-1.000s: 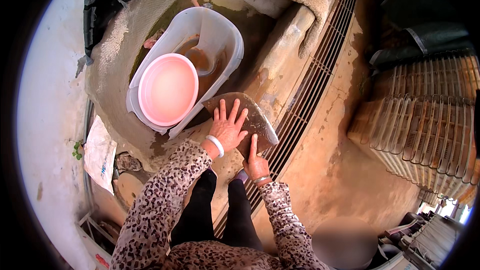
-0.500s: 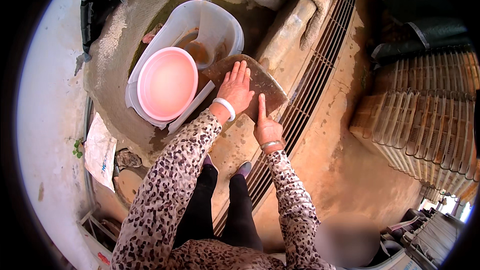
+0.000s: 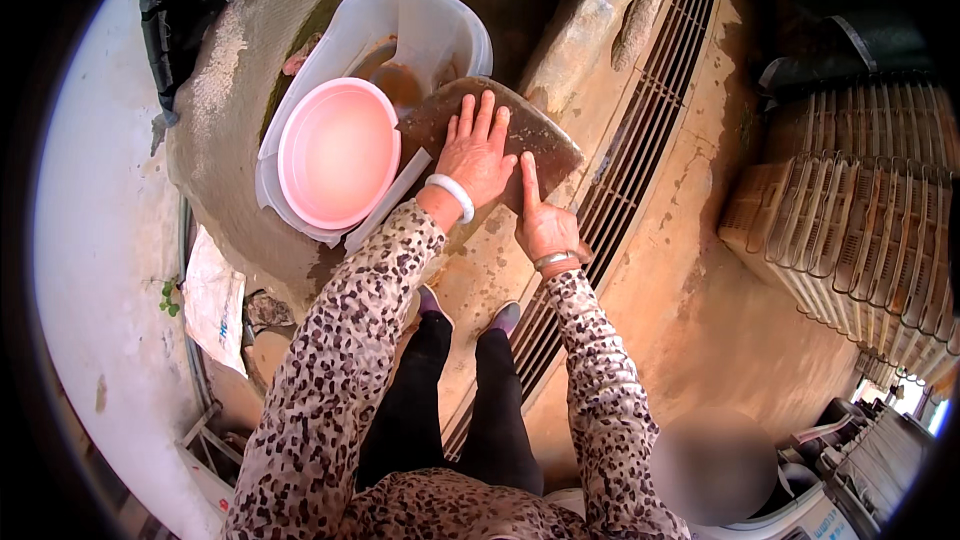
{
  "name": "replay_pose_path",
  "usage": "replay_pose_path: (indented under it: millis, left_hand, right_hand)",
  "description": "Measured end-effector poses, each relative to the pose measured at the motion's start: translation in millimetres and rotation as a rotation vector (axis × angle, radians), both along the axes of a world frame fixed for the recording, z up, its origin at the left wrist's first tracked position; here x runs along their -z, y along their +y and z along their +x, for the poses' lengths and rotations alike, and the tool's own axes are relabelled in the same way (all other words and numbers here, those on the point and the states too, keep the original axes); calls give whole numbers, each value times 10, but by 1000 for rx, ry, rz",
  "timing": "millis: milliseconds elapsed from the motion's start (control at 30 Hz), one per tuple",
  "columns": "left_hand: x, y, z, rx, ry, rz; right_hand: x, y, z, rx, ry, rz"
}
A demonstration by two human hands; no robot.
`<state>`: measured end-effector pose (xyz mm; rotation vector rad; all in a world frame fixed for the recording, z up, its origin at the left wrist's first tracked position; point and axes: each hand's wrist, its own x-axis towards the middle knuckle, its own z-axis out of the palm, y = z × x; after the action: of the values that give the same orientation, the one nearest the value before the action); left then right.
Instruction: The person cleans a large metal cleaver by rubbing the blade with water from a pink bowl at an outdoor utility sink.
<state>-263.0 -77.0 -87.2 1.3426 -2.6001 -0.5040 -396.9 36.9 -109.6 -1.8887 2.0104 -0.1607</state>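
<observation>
A dark, flat, broad plate (image 3: 545, 132) with a curved far edge and a pale rim lies slantwise, just right of the tubs. Flat on its face rests my left hand (image 3: 478, 155), fingers stretched out. My right hand (image 3: 545, 225) is at the plate's near right edge, index finger laid straight along it and the other fingers curled under; how they grip it is hidden. Beside the plate a round pink basin (image 3: 338, 152) of cloudy liquid sits on a translucent plastic tub (image 3: 440, 25), which has brownish water inside. A pale strip (image 3: 388, 202) runs between basin and plate.
A concrete basin wall (image 3: 215, 130) curves around the tub, and a stone ledge (image 3: 590, 20) draped with a rough cloth (image 3: 650, 0) stands beyond. A metal drain grate (image 3: 640, 150) runs along my right. Stacked plastic crates (image 3: 850, 230) stand far right.
The view has shifted slightly. Both hands and the dark plate have slid a little forward, the plate overlapping more of the tub's near corner. My left hand stays flat on it.
</observation>
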Motion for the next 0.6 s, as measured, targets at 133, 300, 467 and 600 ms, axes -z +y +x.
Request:
replay_pose_path:
  millis: [133,300,467,600]
  left_hand:
    - [-34,487,74,78,-127,170]
    - [-32,468,99,22,-157,147]
    - [-110,93,-61,7,-182,64]
    - [-8,835,166,75,-234,194]
  right_hand:
    - [18,596,85,-19,-98,150]
    - [-14,456,41,-54,-84,119]
    - [11,87,-79,-72,-105,11]
    - [-15,850,-5,-95,-178,195]
